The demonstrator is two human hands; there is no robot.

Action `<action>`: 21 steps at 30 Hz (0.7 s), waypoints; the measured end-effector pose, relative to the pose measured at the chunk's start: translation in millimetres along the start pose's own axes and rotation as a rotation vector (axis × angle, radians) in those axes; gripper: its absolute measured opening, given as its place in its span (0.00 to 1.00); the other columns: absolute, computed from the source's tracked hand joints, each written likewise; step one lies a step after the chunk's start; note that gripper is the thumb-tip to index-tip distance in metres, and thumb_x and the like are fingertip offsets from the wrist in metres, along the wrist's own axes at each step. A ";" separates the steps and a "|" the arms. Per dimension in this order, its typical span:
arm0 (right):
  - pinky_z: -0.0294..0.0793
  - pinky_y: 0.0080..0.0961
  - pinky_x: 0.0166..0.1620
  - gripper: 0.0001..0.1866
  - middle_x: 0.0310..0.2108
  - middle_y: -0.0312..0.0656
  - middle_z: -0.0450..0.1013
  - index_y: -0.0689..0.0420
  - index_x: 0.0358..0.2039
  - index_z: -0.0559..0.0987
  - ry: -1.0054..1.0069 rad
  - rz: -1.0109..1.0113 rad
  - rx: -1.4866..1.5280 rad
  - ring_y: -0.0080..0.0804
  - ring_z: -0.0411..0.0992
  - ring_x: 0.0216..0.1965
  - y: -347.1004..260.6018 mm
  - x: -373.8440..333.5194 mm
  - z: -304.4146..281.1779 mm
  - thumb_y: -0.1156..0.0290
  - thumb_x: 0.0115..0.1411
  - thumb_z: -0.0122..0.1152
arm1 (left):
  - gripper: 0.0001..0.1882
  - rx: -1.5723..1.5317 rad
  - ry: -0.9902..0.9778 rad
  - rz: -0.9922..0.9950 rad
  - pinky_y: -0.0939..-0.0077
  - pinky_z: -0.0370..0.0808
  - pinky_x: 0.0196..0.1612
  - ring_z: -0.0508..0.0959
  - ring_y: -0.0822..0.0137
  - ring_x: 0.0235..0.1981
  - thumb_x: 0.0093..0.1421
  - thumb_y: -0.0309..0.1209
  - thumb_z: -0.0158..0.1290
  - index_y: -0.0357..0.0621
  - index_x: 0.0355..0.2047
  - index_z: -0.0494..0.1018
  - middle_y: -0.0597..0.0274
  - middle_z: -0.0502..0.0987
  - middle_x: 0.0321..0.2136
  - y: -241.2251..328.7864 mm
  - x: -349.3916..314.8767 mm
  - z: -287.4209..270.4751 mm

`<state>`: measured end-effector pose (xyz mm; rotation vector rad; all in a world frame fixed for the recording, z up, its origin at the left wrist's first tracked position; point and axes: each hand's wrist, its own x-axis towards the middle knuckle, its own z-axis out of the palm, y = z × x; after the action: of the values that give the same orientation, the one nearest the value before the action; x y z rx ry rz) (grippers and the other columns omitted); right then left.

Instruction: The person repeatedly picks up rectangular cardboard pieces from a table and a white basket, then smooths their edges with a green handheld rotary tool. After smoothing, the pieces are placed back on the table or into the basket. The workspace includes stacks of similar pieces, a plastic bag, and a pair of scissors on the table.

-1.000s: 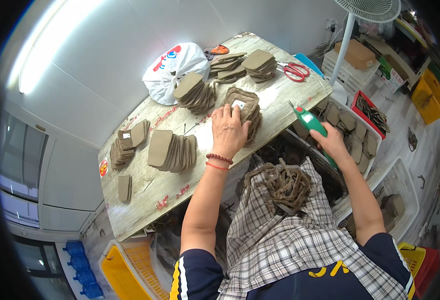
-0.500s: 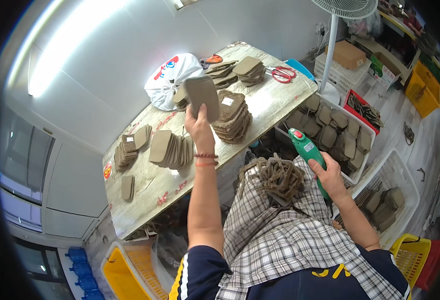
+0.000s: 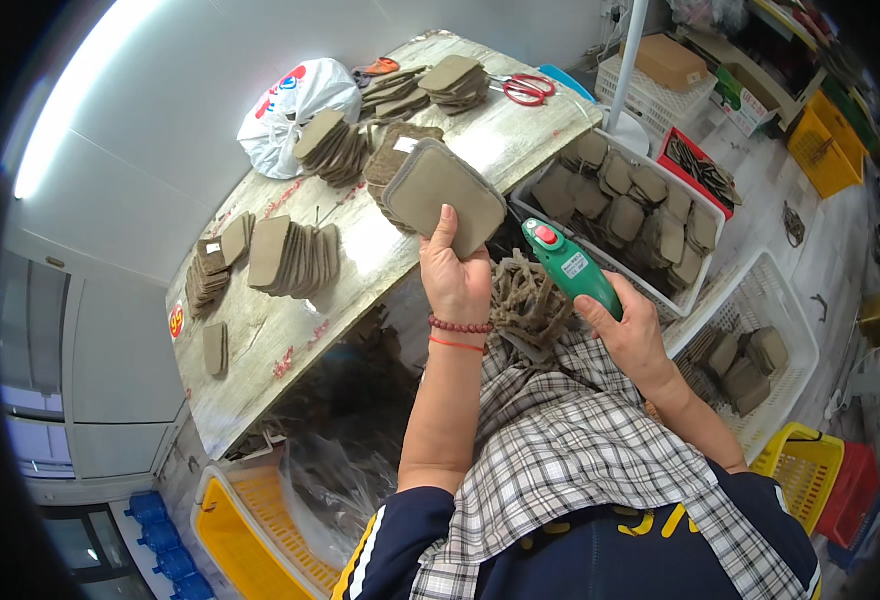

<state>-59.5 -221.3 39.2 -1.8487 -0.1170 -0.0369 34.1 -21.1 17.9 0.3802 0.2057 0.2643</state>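
My left hand (image 3: 457,280) grips a rounded-square khaki fabric pad (image 3: 448,195) with a darker rim, the thumb pressed on its front face. Closed round its body, my right hand (image 3: 628,330) has a green handheld power tool (image 3: 572,262) with a red button at its far end. The tool's tip lies just right of the pad's lower right side; whether they touch I cannot tell. Below and between the hands, a heap of brown fabric trimmings (image 3: 528,300) sits on my checked apron (image 3: 570,420). A pile of fuzzy brown pads (image 3: 385,170) stands partly hidden behind the held pad.
On the table (image 3: 360,270) are khaki pad stacks (image 3: 295,262), a white plastic bag (image 3: 300,110) and red-handled scissors (image 3: 528,90). To the right stand a white crate of pads (image 3: 695,285), a white basket (image 3: 785,330) and a red tray (image 3: 675,150). A yellow basket (image 3: 230,510) sits lower left.
My left hand has brought the pad down and right from over the table, turning its face up. The green tool in my right hand has moved left, closer to the pad. The view has shifted.
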 end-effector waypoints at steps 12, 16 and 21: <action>0.66 0.20 0.28 0.22 0.22 0.35 0.69 0.64 0.43 0.75 -0.042 0.054 0.045 0.19 0.65 0.24 -4.1 -1.1 -6.7 0.56 0.61 0.61 | 0.20 0.062 -0.042 -0.029 0.61 0.72 0.55 0.74 0.62 0.50 0.59 0.20 0.54 0.43 0.52 0.66 0.61 0.73 0.48 -14.7 -11.3 -0.9; 0.65 0.20 0.27 0.22 0.20 0.35 0.69 0.64 0.43 0.75 -0.009 0.021 0.044 0.19 0.64 0.22 -3.6 0.3 -7.4 0.56 0.61 0.61 | 0.19 0.083 -0.068 -0.074 0.62 0.73 0.54 0.74 0.62 0.49 0.60 0.20 0.54 0.43 0.51 0.67 0.61 0.73 0.48 -18.3 -17.1 -3.7; 0.65 0.18 0.25 0.22 0.19 0.33 0.68 0.64 0.43 0.75 0.007 0.047 0.084 0.17 0.64 0.20 -6.8 3.5 -8.9 0.56 0.60 0.61 | 0.19 0.144 -0.100 -0.137 0.63 0.72 0.54 0.75 0.63 0.49 0.60 0.20 0.53 0.44 0.51 0.67 0.62 0.74 0.47 -23.0 -25.9 -7.9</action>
<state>-56.3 -227.8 48.5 -1.7664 -0.0690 -0.0058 12.6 -46.5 5.5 0.5185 0.1515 0.0954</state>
